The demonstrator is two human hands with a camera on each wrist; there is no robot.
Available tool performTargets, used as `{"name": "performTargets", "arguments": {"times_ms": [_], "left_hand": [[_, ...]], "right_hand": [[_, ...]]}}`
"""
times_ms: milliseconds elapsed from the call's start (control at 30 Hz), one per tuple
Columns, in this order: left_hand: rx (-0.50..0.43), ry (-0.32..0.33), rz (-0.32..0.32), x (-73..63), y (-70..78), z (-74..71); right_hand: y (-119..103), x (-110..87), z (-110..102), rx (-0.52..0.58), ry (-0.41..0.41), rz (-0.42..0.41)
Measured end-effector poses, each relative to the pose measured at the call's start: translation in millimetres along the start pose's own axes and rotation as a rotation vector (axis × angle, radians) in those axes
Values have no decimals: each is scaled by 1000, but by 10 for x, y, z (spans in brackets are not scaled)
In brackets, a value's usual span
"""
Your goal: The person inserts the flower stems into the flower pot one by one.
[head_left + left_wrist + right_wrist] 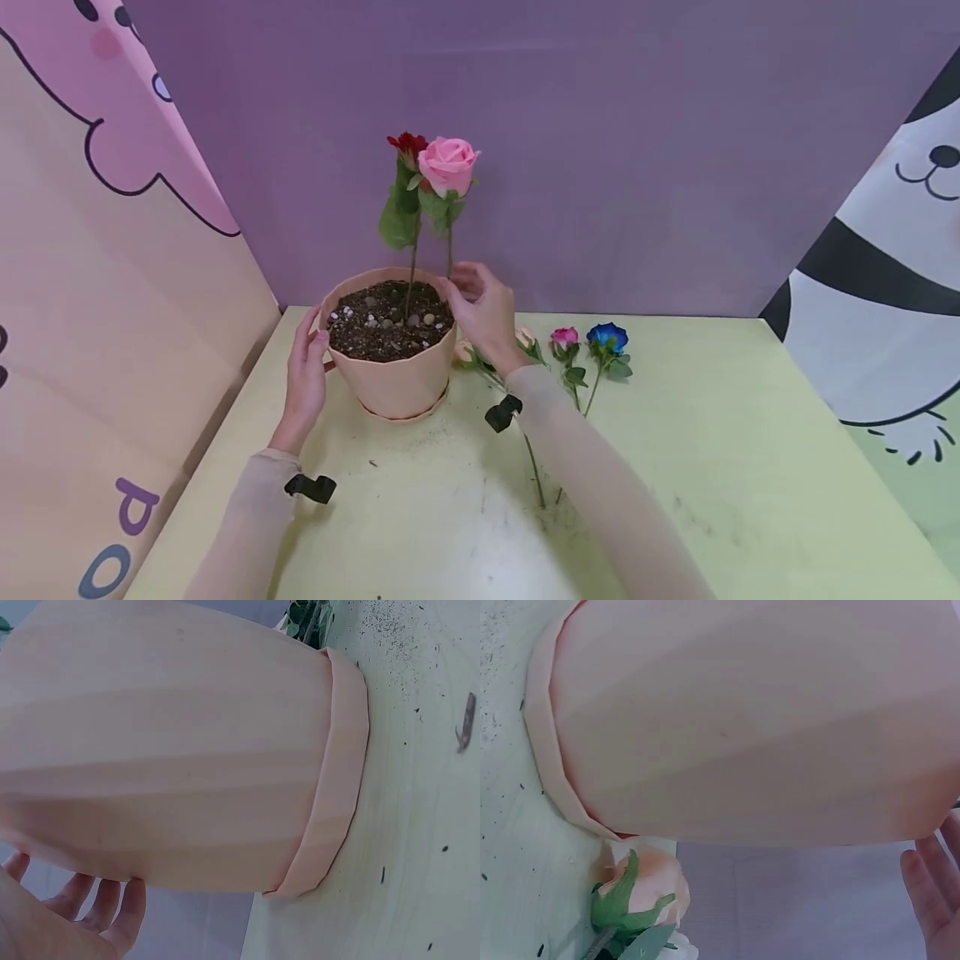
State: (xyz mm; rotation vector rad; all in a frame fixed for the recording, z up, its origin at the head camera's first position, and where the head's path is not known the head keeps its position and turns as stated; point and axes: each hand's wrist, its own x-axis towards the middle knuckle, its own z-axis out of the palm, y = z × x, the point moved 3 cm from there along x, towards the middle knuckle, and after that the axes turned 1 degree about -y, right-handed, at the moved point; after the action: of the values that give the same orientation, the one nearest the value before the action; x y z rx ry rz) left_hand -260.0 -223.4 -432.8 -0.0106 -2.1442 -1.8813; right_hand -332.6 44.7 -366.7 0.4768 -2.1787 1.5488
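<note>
Two hands are seen at a peach flower pot standing in its saucer on the pale green surface. Nearest the camera, scattered soil crumbs are visible on the surface. The left hand is laid against the pot's left wall, its fingers straight and loosely spread, nothing gripped. The right hand is held at the right rim beside the stem of the pink rose; its fingers appear lightly curled toward the stem, but whether the stem is pinched cannot be told.

Two flowers are planted upright in the soil: the pink rose and a red flower just behind it. Three loose flowers are counted lying on the surface to the right of the pot: a peach rose touching or just beside the saucer, a small magenta rose and a blue rose farther right. Beyond them, a purple backdrop is seen.

The tall stems are judged to be shallowly set; they could be tipped if the rose's stem is knocked. More soil could be spilled if the pot is pushed sideways by the left hand.
</note>
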Motion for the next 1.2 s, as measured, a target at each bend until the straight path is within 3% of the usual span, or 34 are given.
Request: {"name": "performTargets", "arguments": {"times_ms": [300,600,900,1067,1200], "left_hand": [[-18,20,-1,-6,-25,28],[-29,22,3,-2,-23,55],[-26,9,13,-28,1,77],[-9,16,16,-35,29,76],[-9,15,15,-26,48,82]], "right_hand": [[-9,21,-94,-4,-37,6],[17,29,-337,30,-61,58],[83,-38,-743,52,-60,148],[160,-149,-996,35,-110,213],[235,-250,-1223,-20,-100,268]]}}
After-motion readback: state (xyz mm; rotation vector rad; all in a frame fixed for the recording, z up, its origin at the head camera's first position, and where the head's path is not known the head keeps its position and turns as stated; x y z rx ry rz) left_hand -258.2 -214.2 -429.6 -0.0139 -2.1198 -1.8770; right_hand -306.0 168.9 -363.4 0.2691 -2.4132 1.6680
